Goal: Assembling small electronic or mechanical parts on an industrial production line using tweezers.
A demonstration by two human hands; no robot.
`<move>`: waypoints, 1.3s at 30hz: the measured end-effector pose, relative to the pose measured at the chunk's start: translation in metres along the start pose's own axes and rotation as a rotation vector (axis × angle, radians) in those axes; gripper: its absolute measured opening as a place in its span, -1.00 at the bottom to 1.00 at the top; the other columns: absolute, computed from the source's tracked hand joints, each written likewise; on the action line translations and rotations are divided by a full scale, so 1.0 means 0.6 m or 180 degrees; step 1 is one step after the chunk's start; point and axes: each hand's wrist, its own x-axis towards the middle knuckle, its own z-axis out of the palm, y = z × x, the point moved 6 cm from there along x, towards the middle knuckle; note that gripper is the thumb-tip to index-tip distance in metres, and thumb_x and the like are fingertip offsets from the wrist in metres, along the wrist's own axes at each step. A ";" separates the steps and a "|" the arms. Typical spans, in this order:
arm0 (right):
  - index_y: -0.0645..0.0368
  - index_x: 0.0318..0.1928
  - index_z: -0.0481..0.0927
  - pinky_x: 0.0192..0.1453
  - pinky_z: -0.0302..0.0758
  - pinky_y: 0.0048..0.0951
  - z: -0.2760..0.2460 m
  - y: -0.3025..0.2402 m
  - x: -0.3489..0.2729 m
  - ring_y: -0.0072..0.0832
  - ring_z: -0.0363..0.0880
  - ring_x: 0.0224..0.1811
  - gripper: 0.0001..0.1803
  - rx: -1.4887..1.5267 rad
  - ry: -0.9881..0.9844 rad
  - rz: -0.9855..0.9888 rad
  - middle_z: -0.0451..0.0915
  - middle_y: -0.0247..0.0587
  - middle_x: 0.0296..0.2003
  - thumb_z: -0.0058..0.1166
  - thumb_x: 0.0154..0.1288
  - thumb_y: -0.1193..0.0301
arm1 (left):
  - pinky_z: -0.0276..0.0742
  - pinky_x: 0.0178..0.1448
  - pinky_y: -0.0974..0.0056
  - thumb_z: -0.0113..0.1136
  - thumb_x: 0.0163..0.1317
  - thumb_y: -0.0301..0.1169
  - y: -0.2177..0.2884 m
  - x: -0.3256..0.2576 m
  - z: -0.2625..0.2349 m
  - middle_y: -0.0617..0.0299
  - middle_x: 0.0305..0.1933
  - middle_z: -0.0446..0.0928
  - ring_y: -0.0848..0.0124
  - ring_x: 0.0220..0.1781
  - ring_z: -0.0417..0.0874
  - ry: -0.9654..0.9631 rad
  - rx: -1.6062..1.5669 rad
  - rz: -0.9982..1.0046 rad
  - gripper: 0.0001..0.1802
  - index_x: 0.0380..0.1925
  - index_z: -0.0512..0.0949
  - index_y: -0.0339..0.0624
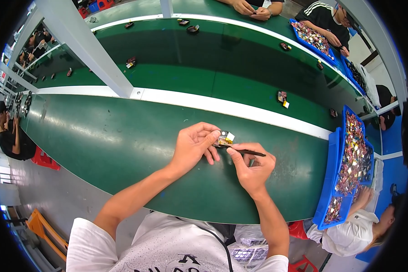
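Note:
My left hand (196, 144) pinches a small electronic assembly (224, 138) between thumb and fingers, above the green bench. The assembly has a dark casing, a white patch, a yellow part and fine wires. My right hand (254, 167) grips slim black tweezers (249, 152) like a pen. Their tip end reaches the lower edge of the assembly, and the thumb and fingers partly hide it. Whether the tips close on a wire cannot be made out.
Blue trays (333, 181) heaped with small wired parts stand at the bench's right end. Beyond a white rail (186, 100), a green conveyor (240, 84) carries scattered assemblies (282, 97). A grey post (93, 50) rises at the left. Co-workers sit around.

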 end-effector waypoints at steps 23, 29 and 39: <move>0.21 -0.26 0.77 -0.64 0.11 -0.65 0.007 -0.001 0.006 -0.81 0.24 -0.73 -0.83 0.0177 -0.0141 -0.0047 0.78 -0.33 -0.38 0.46 0.12 0.62 | 0.61 -0.57 0.39 0.17 0.47 -0.50 0.024 0.002 -0.011 0.01 -0.25 0.69 0.38 -0.52 0.72 -0.0148 0.0261 0.0221 -0.79 -0.03 0.54 -0.48; 0.21 -0.29 0.76 -0.65 0.16 -0.62 0.015 -0.006 0.005 -0.78 0.25 -0.76 -0.84 0.0068 -0.0308 -0.0346 0.81 -0.23 -0.27 0.44 0.10 0.63 | 0.62 -0.57 0.41 0.17 0.48 -0.51 0.022 0.003 -0.014 0.02 -0.27 0.68 0.39 -0.53 0.72 -0.0185 0.0365 0.0273 -0.79 -0.02 0.55 -0.48; 0.19 -0.35 0.74 -0.59 0.37 -0.61 0.021 -0.029 0.003 -0.62 0.56 -0.67 -0.83 -0.0277 -0.0335 -0.0985 0.80 -0.19 -0.36 0.41 0.05 0.68 | 0.62 -0.56 0.40 0.15 0.49 -0.52 0.013 0.004 -0.013 0.01 -0.26 0.68 0.39 -0.51 0.72 -0.0193 0.0292 -0.0021 -0.78 0.01 0.55 -0.47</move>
